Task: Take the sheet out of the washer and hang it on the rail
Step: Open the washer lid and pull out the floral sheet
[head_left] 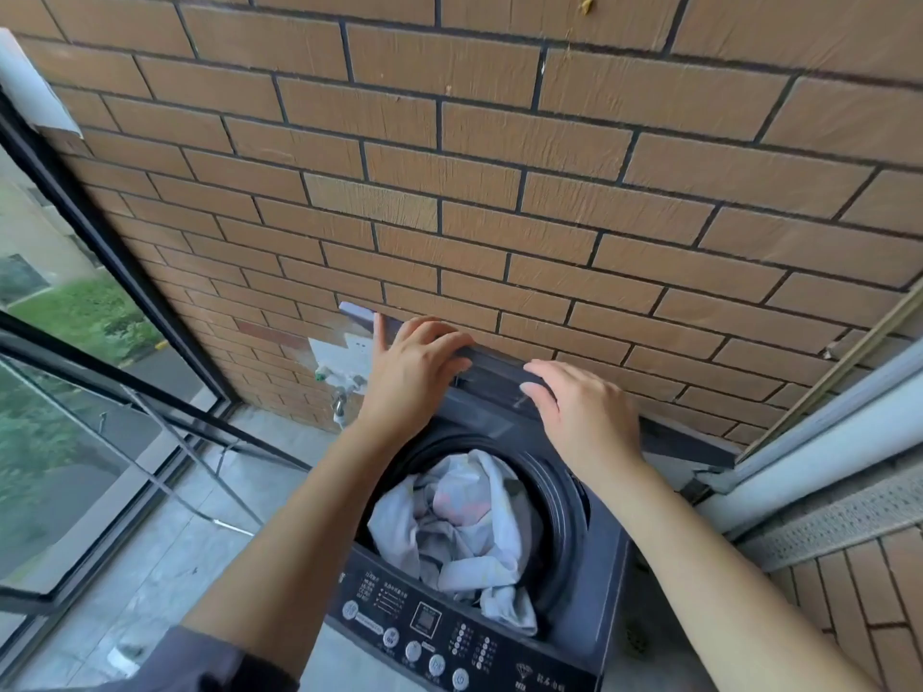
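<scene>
Two hands (417, 364) (584, 417) on washer (607, 566) lid (499, 369); panel (399, 611) writing blurred.

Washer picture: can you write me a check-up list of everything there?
Surface: grey concrete floor beside the washer.
Job's things: crumpled pale sheet inside the dark grey top-loading washer; folded dark grey lid upright by the wall; rail not surely seen.
Clutter: nothing seen.
Hands: left hand curls over the lid's top edge; right hand flat, fingers straight, over the lid.
Cables: nothing seen.
Surroundings: brown brick wall; black-framed window on the left; metal tap low on the wall.
</scene>
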Demonstrator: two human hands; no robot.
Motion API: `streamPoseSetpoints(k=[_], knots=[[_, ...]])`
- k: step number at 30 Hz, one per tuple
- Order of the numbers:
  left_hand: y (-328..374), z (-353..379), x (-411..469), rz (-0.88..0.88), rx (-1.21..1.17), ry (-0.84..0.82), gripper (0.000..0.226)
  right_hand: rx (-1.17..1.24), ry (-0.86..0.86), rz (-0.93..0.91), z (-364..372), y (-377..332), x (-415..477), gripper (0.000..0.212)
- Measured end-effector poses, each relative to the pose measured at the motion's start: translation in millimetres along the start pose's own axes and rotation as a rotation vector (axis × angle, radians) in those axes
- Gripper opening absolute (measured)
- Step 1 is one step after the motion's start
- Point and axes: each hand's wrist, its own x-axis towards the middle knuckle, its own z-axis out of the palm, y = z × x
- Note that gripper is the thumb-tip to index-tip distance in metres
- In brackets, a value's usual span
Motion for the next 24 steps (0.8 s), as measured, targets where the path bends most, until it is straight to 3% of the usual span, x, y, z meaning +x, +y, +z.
streamPoseSetpoints(k=[6,11,24], knots=[[4.4,9.6,49.4,0.002,0.026,0.0,0.046,-0.025,-0.102,0.045,-16.0,22.4,43.9,0.029],[5.4,19.3,78.5,-0.01,0.021,-0.007,0.03,-0.018,-0.156,0.064,-20.2,39.5,72.8,0.029],[9.9,36.1,126.4,-0.022,0.048,-0.036,0.033,0.054,-0.213,0.108,-23.0,75.1,118.4,0.03]])
